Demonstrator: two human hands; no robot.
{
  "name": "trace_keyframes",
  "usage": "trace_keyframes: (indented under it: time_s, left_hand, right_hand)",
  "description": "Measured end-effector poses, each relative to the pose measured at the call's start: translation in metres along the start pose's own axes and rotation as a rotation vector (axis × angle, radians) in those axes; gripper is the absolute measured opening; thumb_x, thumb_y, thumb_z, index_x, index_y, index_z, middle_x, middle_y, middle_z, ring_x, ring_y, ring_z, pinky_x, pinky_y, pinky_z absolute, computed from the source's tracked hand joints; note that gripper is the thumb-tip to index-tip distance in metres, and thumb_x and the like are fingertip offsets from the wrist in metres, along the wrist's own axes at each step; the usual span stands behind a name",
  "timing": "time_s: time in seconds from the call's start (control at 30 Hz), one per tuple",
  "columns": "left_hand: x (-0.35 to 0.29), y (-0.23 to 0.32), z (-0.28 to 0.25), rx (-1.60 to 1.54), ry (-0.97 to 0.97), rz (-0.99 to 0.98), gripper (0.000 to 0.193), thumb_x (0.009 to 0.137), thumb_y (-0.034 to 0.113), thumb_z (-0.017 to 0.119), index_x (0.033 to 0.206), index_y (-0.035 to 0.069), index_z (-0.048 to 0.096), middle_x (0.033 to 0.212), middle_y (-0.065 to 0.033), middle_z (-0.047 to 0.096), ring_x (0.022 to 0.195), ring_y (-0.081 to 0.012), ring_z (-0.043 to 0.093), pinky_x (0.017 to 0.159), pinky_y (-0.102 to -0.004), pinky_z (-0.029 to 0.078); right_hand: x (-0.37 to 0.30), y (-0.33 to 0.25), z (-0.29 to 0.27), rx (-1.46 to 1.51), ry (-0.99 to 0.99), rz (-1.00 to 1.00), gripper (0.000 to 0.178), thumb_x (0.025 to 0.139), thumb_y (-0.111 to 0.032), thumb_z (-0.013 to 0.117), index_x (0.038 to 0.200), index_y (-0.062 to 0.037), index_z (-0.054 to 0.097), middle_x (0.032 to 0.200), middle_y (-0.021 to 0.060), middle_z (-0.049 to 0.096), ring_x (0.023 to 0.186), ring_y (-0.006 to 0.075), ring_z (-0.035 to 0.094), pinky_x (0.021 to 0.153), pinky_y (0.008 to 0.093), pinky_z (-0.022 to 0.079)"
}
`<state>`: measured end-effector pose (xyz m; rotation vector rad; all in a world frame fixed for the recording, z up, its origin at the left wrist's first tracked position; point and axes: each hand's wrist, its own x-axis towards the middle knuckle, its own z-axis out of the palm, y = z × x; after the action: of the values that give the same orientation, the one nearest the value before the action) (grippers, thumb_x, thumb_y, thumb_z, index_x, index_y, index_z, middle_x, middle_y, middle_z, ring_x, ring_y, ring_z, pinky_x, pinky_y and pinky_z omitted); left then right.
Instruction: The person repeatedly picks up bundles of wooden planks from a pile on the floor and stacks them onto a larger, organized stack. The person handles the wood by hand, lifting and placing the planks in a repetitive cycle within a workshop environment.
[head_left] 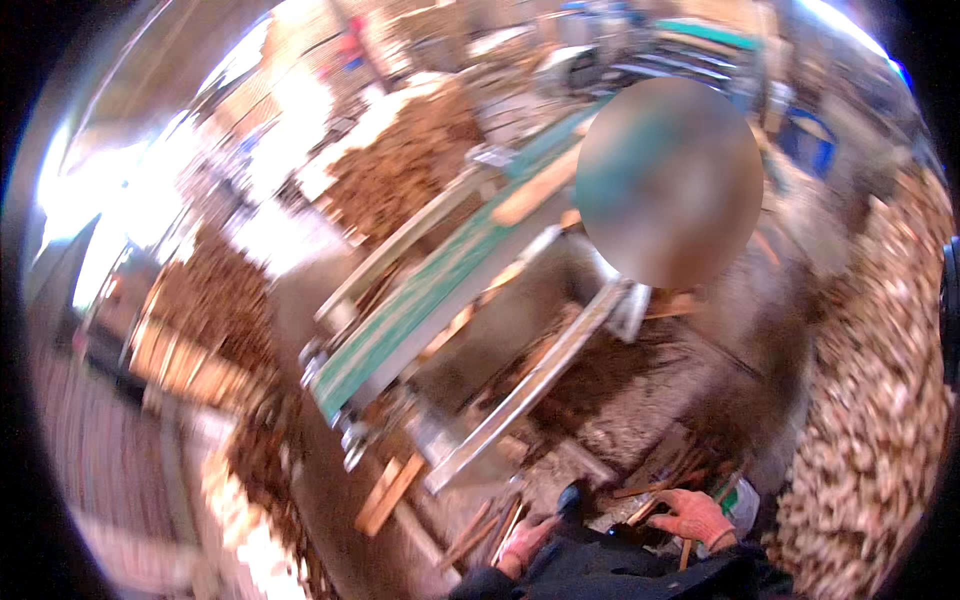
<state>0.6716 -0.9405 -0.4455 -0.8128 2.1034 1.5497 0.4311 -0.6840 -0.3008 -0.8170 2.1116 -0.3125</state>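
Reviewer: Far left, what is recorded?

Inspector: A brown heap (218,305) behind slatted wood. Next, short boards (392,495) lie on the floor beyond the lower-left end of the green-topped conveyor (385,350).

Reviewer: And the left hand?

Inspector: The left hand (527,543) is just beside loose sticks (470,532) on the floor, below the conveyor's lower-left end. Blur prevents any finding on its grip.

Reviewer: The conveyor's load?

Inspector: One pale plank (540,190) rests along it, toward the upper-right end; a round blur covers what adjoins.

Reviewer: The right hand?

Inspector: The right hand (693,515) is well apart from the left, fingers curved, at the end of a thin stick (640,512). I cannot tell whether it grips it. A white-and-green container (742,505) sits just beyond, then a large pile of wood pieces (870,400).

Reviewer: Progress?

Inspector: My judgement: partway. Much wood is heaped already; the loose sticks near both hands remain ungathered. Completion cannot be certified.
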Motion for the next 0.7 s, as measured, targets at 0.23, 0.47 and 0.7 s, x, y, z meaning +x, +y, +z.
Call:
trace_keyframes:
  time_s: [0.23,0.47,0.7]
  left_hand:
    - [0.062,0.053,-0.029,-0.276,0.031,-0.120,0.039,0.091,0.032,0.062,0.116,0.002,0.064,0.104,-0.0105,0.069,0.098,-0.0209,0.064,0.088,-0.0304,0.048]
    - [0.104,0.089,-0.101,-0.353,0.176,0.024,0.049,0.087,0.037,0.068,0.117,-0.002,0.063,0.099,-0.0087,0.068,0.092,-0.0162,0.062,0.084,-0.0280,0.048]
    - [0.111,0.109,-0.130,-0.349,0.156,-0.034,0.046,0.086,0.036,0.068,0.113,-0.002,0.064,0.089,-0.0061,0.067,0.079,-0.0130,0.060,0.072,-0.0258,0.048]
  right_hand:
    - [0.013,-0.003,-0.024,-0.012,0.110,0.084,0.061,0.083,-0.056,0.058,0.122,-0.0093,0.057,0.113,0.0151,0.064,0.106,0.0368,0.059,0.088,0.0468,0.048]
    - [0.049,-0.043,-0.027,0.058,0.205,0.019,0.059,0.084,-0.057,0.057,0.119,-0.0091,0.059,0.110,0.0170,0.064,0.104,0.0378,0.061,0.087,0.0460,0.049]
    - [0.068,-0.075,-0.039,0.007,0.232,-0.024,0.061,0.083,-0.057,0.057,0.117,-0.0073,0.060,0.107,0.0174,0.064,0.103,0.0376,0.060,0.087,0.0458,0.048]
